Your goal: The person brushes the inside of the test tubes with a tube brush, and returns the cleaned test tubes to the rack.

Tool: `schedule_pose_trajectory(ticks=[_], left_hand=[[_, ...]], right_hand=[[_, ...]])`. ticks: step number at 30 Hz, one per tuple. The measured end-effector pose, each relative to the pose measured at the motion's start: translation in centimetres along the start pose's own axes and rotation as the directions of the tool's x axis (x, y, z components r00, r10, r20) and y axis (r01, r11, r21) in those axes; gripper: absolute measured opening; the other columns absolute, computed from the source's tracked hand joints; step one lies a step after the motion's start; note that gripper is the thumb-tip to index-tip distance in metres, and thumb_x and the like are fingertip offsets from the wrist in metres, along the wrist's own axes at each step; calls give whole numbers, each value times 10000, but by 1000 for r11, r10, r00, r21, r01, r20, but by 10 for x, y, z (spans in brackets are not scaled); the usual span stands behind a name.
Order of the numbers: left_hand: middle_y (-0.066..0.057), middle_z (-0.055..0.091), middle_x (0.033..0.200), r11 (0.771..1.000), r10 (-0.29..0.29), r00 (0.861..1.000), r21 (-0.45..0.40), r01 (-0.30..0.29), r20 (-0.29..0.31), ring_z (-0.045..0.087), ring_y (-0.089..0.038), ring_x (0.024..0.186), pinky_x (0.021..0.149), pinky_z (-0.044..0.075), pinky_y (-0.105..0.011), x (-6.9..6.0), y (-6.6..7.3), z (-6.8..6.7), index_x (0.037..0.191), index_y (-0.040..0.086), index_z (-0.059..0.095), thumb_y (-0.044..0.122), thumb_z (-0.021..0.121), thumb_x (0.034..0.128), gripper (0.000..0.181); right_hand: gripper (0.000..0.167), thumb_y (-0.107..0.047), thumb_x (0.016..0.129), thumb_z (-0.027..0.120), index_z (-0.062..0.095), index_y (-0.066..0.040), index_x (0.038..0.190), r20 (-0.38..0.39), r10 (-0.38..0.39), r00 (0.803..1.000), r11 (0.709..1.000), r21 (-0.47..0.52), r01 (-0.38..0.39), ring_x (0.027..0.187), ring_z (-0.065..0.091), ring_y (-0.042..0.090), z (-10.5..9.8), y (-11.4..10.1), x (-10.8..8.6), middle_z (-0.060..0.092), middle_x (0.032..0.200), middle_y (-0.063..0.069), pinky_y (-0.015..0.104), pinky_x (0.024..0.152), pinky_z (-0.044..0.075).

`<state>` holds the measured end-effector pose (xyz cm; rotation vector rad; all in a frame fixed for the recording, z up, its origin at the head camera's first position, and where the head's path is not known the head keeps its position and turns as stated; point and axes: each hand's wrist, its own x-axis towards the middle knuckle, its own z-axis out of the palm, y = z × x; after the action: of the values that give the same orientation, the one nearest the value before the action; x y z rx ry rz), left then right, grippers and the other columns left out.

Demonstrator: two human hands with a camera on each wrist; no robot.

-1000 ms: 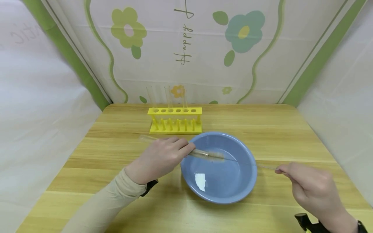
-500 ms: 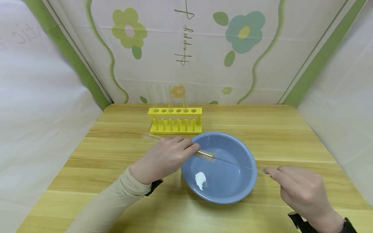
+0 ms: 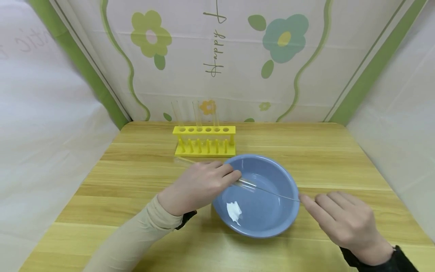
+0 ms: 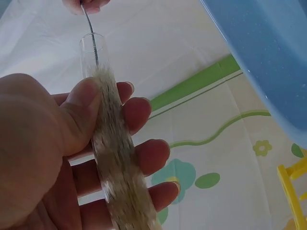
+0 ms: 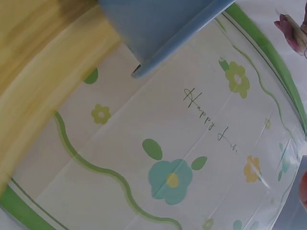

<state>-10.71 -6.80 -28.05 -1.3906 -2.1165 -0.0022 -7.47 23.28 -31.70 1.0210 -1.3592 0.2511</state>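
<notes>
A clear glass test tube (image 3: 247, 184) lies tilted in my left hand (image 3: 204, 185), its mouth above the blue basin (image 3: 291, 185). The left wrist view shows thumb and fingers wrapped round the tube, with pale brush bristles (image 4: 112, 139) inside it, below the mouth. From the mouth runs the thin twisted wire (image 3: 278, 195) of this test tube brush. Its end is pinched by my right hand (image 3: 343, 217), just right of the basin's rim. In the right wrist view only bits of fingers show at the right edge.
A yellow test tube rack (image 3: 204, 154) stands behind the basin, with clear test tubes (image 3: 198, 113) upright in it. The wooden table (image 3: 323, 158) carries everything. A white flowered curtain (image 3: 238, 83) hangs at the back, and white cloth walls flank both sides.
The bristles, partly outside the tube's mouth a second ago, are now inside it. My right hand has moved left with the wire; my left hand and the tube have shifted slightly right.
</notes>
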Motion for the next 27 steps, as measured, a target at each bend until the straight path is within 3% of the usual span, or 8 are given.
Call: schedule_pose_trajectory(ticks=[10,17,27], left_hand=[[6,599,815,998,30,1000,-52,-30,-3,566,-115,648,452,428,-195,8,5,-1,1038,83,667,45,678,912,132],[15,587,808,996,52,999,-66,-53,-17,530,-111,603,436,370,-164,10,10,0,1033,83,648,67,739,871,187],[25,598,817,996,41,999,-80,-43,-28,492,-94,601,434,324,-163,13,14,-1,1067,96,674,-9,609,925,189]], right_hand=[[186,103,892,549,710,33,834,44,-127,991,992,18,126,434,339,158,7,3,12,463,563,49,244,350,276],[167,105,838,559,696,21,792,-6,-222,975,975,-25,222,434,294,143,18,2,19,422,560,47,219,363,237],[188,104,853,526,657,17,752,-50,-250,967,968,-31,249,438,270,141,30,-2,38,390,557,59,210,371,233]])
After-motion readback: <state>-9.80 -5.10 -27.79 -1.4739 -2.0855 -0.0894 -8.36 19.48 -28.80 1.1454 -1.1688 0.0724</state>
